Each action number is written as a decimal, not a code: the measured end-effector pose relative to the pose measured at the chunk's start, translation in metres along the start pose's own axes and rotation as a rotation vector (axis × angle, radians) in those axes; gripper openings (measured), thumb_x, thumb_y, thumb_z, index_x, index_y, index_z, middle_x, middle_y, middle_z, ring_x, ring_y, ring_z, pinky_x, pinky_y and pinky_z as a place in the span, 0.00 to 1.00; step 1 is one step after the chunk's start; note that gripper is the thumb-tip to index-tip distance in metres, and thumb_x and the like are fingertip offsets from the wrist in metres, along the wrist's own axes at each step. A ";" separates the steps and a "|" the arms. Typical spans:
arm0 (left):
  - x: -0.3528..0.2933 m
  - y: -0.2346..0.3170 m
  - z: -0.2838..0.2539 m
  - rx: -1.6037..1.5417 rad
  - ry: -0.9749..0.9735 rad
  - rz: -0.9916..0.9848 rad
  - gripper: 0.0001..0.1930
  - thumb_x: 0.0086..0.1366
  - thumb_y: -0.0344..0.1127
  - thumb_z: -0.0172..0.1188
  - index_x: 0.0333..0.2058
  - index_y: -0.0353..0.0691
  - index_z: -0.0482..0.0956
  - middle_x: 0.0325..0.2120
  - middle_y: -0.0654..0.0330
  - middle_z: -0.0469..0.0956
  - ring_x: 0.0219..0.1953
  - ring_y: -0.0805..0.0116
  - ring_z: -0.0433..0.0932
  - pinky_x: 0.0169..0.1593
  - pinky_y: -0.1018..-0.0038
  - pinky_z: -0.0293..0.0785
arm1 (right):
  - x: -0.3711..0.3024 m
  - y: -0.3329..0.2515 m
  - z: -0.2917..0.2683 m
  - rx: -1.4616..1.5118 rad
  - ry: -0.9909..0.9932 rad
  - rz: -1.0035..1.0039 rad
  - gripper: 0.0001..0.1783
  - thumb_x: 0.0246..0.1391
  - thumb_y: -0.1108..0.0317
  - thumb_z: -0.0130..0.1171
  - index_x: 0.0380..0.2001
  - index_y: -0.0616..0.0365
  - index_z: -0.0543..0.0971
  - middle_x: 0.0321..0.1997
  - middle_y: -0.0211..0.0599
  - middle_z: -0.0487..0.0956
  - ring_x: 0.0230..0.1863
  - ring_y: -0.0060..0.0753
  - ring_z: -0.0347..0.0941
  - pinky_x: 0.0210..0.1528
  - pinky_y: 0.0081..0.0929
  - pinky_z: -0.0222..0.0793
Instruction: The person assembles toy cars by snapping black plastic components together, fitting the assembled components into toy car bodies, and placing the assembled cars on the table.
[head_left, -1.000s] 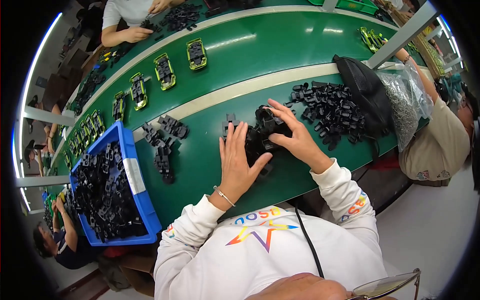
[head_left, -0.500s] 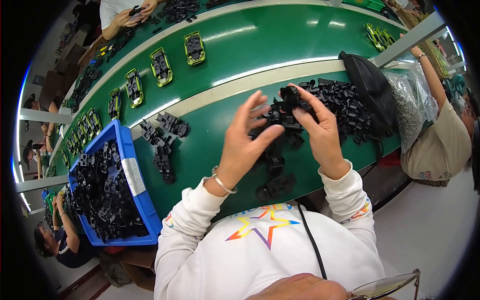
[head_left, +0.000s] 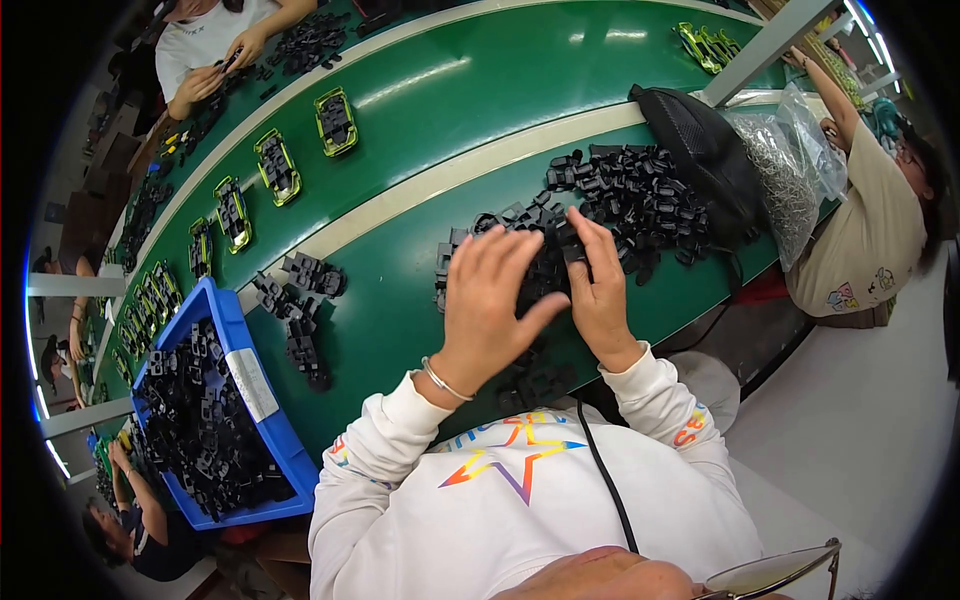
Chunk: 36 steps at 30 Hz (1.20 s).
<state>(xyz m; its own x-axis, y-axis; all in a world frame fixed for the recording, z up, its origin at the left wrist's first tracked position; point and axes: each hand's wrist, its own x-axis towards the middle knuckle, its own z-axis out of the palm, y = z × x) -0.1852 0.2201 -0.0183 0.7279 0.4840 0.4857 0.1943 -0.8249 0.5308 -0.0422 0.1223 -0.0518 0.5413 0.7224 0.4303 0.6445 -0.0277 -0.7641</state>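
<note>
Head view, watched from my remote seat: 2 bare hands over a green surface [head_left: 385, 290]. Item 1, right hand [head_left: 603, 300]: grip closed, thumb and fingers pinching a black part [head_left: 568, 243] above the surface, just right of the left hand. Item 2, left hand [head_left: 487, 312]: grip empty as far as I can see, fingers and thumb spread; I cannot tell whether it touches the black pieces [head_left: 450, 255] partly hidden behind it. Item 3, clips [head_left: 645, 195], black, heaped beyond the right hand. Item 4, black bag [head_left: 705, 150], beside the heap. Item 5, clear bag [head_left: 785, 175] of thin metal pieces, right of the black bag. Item 6, blocks [head_left: 302, 345], black, in a loose cluster left of the left hand. Item 7, blue bin [head_left: 283, 440], at far left, filled with black pieces. Item 8, frames [head_left: 277, 168], yellow-green with black inserts, lined up beyond the pale strip [head_left: 420, 190].
</note>
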 end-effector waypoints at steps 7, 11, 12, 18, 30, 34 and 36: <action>-0.002 0.000 0.002 -0.236 0.019 -0.072 0.36 0.52 0.43 0.74 0.59 0.39 0.71 0.55 0.51 0.73 0.57 0.51 0.71 0.62 0.59 0.63 | 0.015 -0.011 -0.021 0.837 0.000 0.567 0.24 0.65 0.77 0.47 0.64 0.64 0.66 0.57 0.36 0.75 0.59 0.31 0.72 0.59 0.29 0.70; 0.009 0.008 0.010 -1.091 -0.051 -0.584 0.30 0.63 0.40 0.67 0.60 0.35 0.67 0.55 0.54 0.74 0.56 0.63 0.73 0.59 0.67 0.70 | 0.017 -0.044 -0.012 0.334 -0.163 0.116 0.27 0.63 0.74 0.52 0.65 0.66 0.64 0.62 0.45 0.73 0.64 0.44 0.69 0.66 0.37 0.61; 0.010 0.012 0.008 -1.305 -0.071 -0.704 0.28 0.66 0.39 0.65 0.60 0.35 0.66 0.55 0.57 0.74 0.56 0.67 0.73 0.60 0.69 0.69 | 0.015 -0.054 -0.005 0.042 -0.221 -0.164 0.29 0.62 0.73 0.53 0.66 0.64 0.63 0.64 0.48 0.72 0.66 0.49 0.67 0.69 0.39 0.57; 0.011 -0.019 -0.020 -1.473 0.124 -0.748 0.23 0.78 0.49 0.40 0.61 0.39 0.63 0.44 0.51 0.80 0.38 0.70 0.79 0.47 0.73 0.75 | 0.066 -0.030 -0.039 0.085 -0.244 -0.131 0.16 0.59 0.73 0.58 0.51 0.58 0.80 0.45 0.38 0.83 0.47 0.40 0.76 0.53 0.33 0.67; -0.009 -0.045 -0.039 -1.899 0.176 -0.865 0.27 0.78 0.54 0.33 0.66 0.46 0.61 0.53 0.46 0.75 0.51 0.56 0.78 0.55 0.61 0.75 | 0.111 0.030 -0.018 -0.700 -0.507 -0.574 0.17 0.50 0.77 0.55 0.45 0.56 0.80 0.31 0.35 0.76 0.35 0.40 0.75 0.40 0.35 0.67; -0.015 -0.052 -0.036 -1.994 0.143 -0.805 0.26 0.78 0.51 0.34 0.67 0.45 0.59 0.56 0.47 0.73 0.52 0.56 0.77 0.55 0.60 0.76 | 0.108 -0.005 -0.031 -0.618 -0.344 -0.569 0.13 0.54 0.75 0.58 0.44 0.56 0.80 0.30 0.35 0.78 0.30 0.37 0.75 0.36 0.31 0.69; -0.015 -0.052 -0.035 -2.009 0.169 -0.822 0.26 0.78 0.51 0.33 0.67 0.44 0.59 0.57 0.47 0.72 0.53 0.56 0.77 0.56 0.60 0.76 | 0.103 -0.025 -0.032 -0.605 -0.331 -0.465 0.13 0.55 0.75 0.59 0.45 0.57 0.80 0.32 0.34 0.79 0.29 0.34 0.75 0.35 0.29 0.71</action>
<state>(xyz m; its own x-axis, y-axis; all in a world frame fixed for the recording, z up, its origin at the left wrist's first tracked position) -0.2288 0.2661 -0.0287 0.7936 0.5790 -0.1872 -0.4942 0.7928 0.3567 0.0151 0.1753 0.0273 0.0217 0.9152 0.4025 0.9934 0.0258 -0.1122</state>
